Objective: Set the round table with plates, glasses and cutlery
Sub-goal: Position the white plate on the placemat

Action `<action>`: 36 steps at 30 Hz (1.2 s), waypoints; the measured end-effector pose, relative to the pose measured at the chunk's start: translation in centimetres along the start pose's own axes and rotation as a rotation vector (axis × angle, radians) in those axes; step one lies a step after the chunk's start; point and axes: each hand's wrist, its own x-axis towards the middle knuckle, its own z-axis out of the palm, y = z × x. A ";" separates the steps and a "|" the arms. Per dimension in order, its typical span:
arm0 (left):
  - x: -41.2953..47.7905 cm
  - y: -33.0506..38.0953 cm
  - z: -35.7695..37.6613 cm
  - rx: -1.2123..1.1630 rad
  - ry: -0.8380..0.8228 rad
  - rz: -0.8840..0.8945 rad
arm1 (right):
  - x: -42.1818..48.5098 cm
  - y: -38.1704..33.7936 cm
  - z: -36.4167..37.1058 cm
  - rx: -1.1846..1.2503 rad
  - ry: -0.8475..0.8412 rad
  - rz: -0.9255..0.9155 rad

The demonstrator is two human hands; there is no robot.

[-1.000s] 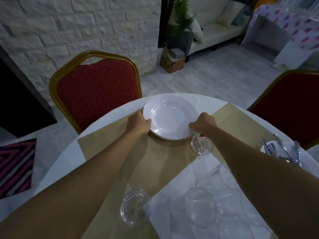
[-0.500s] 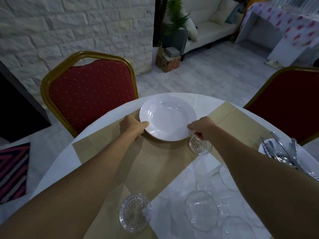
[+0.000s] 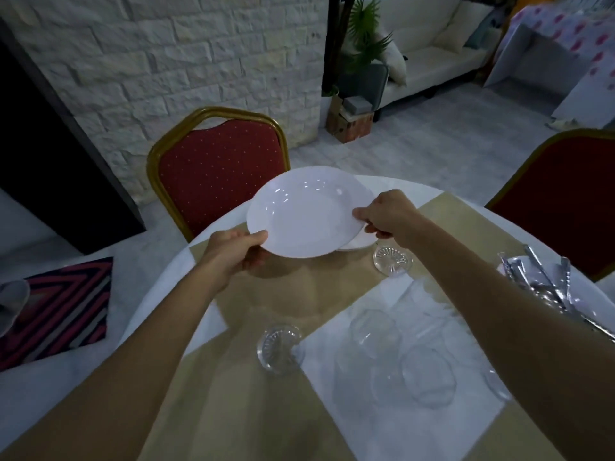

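A white deep plate point(image 3: 306, 214) hangs tilted above the far side of the round table point(image 3: 156, 287). My left hand point(image 3: 236, 251) grips its near-left rim and my right hand point(image 3: 387, 214) pinches its right rim. The edge of a second white plate point(image 3: 361, 242) shows beneath it, on the tan placemat point(image 3: 299, 294). One upturned clear glass point(image 3: 392, 261) stands just below my right hand, another point(image 3: 279, 347) nearer me. Several clear glasses point(image 3: 422, 377) crowd the near right. Cutlery point(image 3: 545, 284) lies on a white plate at the right edge.
A red chair with a gold frame point(image 3: 216, 171) stands behind the table on the left, a second red chair point(image 3: 565, 201) at the right. A striped rug point(image 3: 56, 311) lies on the floor to the left. A white sofa point(image 3: 432, 51) and a plant point(image 3: 362, 44) are far back.
Both hands have lifted the top white plate off the table and tilted it, which uncovers the edge of a second plate underneath. The view has shifted a little.
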 end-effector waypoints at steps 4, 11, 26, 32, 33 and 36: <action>-6.8 -2.7 -5.2 -0.120 0.101 0.020 | -7.3 -2.1 2.7 -0.067 -0.077 -0.176; -19.4 -10.3 -12.9 -0.175 0.235 0.023 | -20.6 -0.7 7.8 -0.033 -0.285 -0.229; -27.6 -22.9 -15.4 -0.142 0.417 -0.143 | -28.0 10.9 16.5 -0.106 -0.389 -0.038; -26.5 -22.9 -15.0 -0.006 0.467 -0.157 | -28.0 10.4 17.0 -0.225 -0.302 -0.087; -26.4 -22.9 -15.0 0.029 0.465 -0.164 | -27.9 10.4 17.0 -0.251 -0.301 -0.092; -26.2 -22.2 -14.8 0.149 0.490 -0.151 | -27.5 10.2 16.3 -0.361 -0.294 -0.101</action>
